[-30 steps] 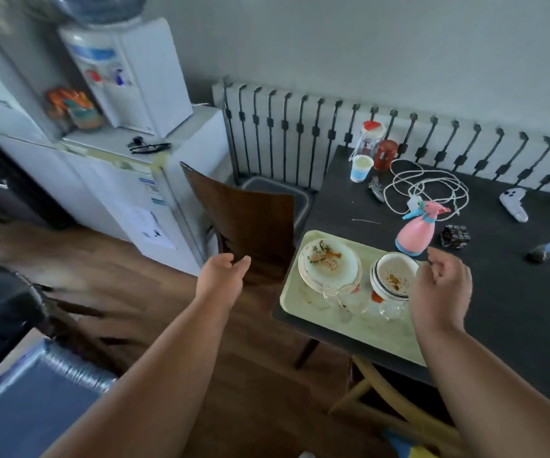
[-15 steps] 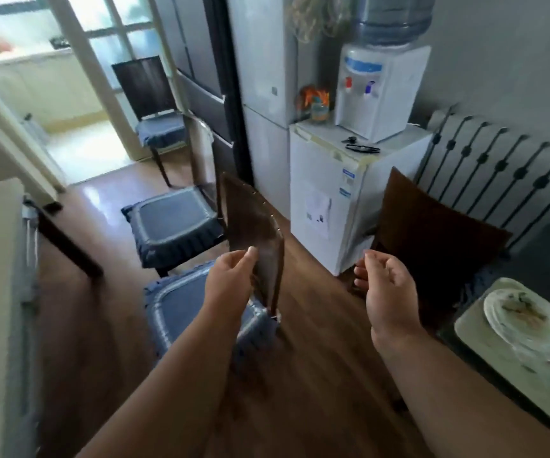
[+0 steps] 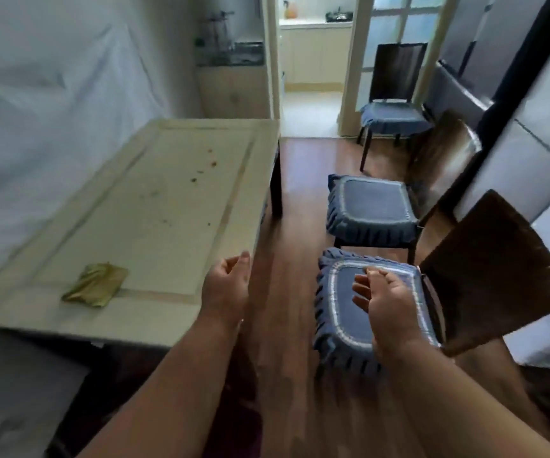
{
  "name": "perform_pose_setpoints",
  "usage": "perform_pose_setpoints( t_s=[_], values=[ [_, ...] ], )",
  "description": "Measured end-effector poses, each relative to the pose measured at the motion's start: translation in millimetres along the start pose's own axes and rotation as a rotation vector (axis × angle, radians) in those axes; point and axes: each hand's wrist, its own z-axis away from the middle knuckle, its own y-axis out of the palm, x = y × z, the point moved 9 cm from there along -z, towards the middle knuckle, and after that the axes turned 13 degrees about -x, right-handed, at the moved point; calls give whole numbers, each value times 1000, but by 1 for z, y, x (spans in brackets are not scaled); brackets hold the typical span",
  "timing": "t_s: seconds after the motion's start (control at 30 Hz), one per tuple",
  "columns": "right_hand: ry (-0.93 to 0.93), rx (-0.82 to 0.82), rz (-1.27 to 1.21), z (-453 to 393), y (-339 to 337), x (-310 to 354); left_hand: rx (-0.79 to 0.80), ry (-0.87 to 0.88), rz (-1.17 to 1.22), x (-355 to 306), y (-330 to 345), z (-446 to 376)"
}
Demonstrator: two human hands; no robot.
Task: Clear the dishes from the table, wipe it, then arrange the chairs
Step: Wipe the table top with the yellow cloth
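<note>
Facing the cream table [image 3: 154, 206] now, with the fridge and water dispenser of half a second ago gone from view.
Left hand [image 3: 225, 289] and right hand [image 3: 387, 300] hover loosely curled, holding nothing; a crumpled cloth [image 3: 96, 285] lies near-left on the crumb-specked table, blue-cushioned chairs [image 3: 371, 213] stand right. No readable writing.

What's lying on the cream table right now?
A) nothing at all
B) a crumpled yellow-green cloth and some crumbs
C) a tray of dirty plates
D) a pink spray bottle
B: a crumpled yellow-green cloth lies near the table's near edge, with crumbs scattered farther up the top.
</note>
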Motion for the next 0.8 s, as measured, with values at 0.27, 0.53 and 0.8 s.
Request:
perform_pose_setpoints(
  t_s=[0.27,0.53,0.8],
  values=[
    [63,249,119,9,144,-44,-293,-129,42,46,-127,-64],
    [220,519,387,-12,261,-101,-601,-333,90,106,-197,-89],
    [306,784,600,-4,346,-118,-729,-498,188,144,-204,-71]
  ],
)
